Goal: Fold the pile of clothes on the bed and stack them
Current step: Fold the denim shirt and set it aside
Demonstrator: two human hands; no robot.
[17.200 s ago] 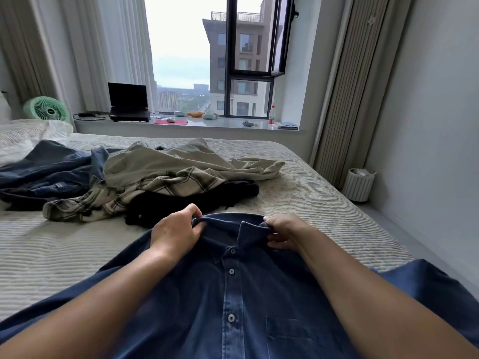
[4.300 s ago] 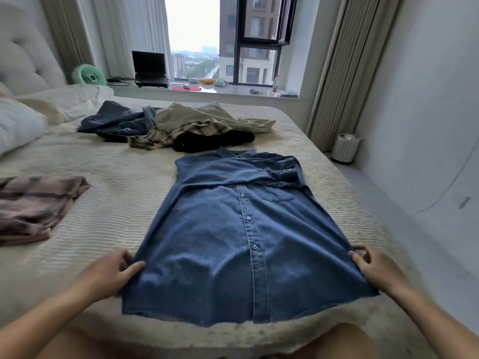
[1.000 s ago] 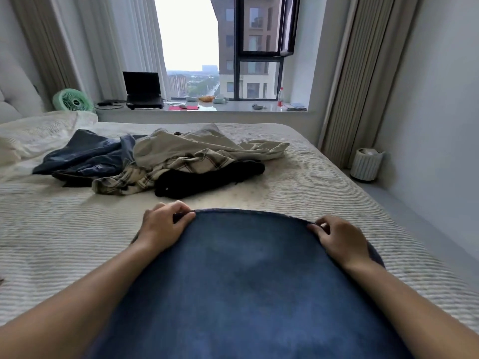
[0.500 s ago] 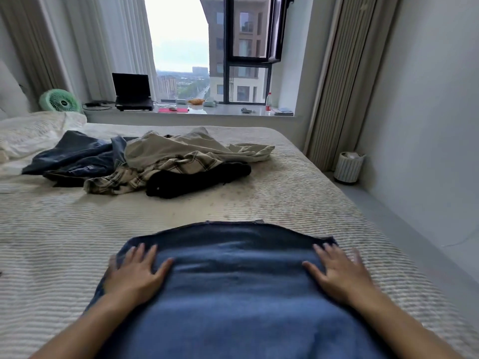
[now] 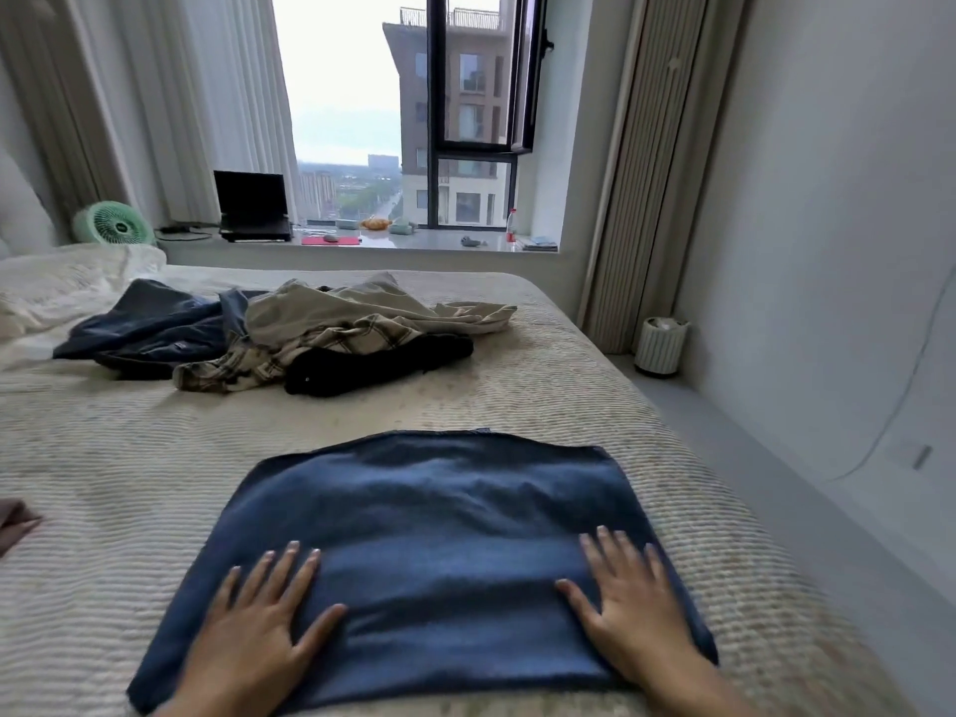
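A blue denim shirt (image 5: 439, 520) lies folded into a flat rectangle on the bed (image 5: 129, 458), close in front of me. My left hand (image 5: 258, 618) rests flat on its near left part, fingers spread. My right hand (image 5: 628, 608) lies flat on its near right part, fingers spread too. Neither hand grips the cloth. Farther back lies the unfolded pile of clothes (image 5: 310, 333): a dark blue garment (image 5: 150, 328), a beige one, a plaid shirt (image 5: 243, 364) and a black piece (image 5: 383, 362).
A corner of a pinkish plaid cloth (image 5: 13, 520) shows at the left edge. White bedding (image 5: 67, 282) is bunched at the back left. The windowsill holds a laptop (image 5: 252, 207) and a green fan (image 5: 111, 225). A small bin (image 5: 662, 344) stands on the floor right of the bed.
The hem of the denim shirt was folded up over its top. Both hands let go of the far edge and slid back toward me, flat on the cloth.
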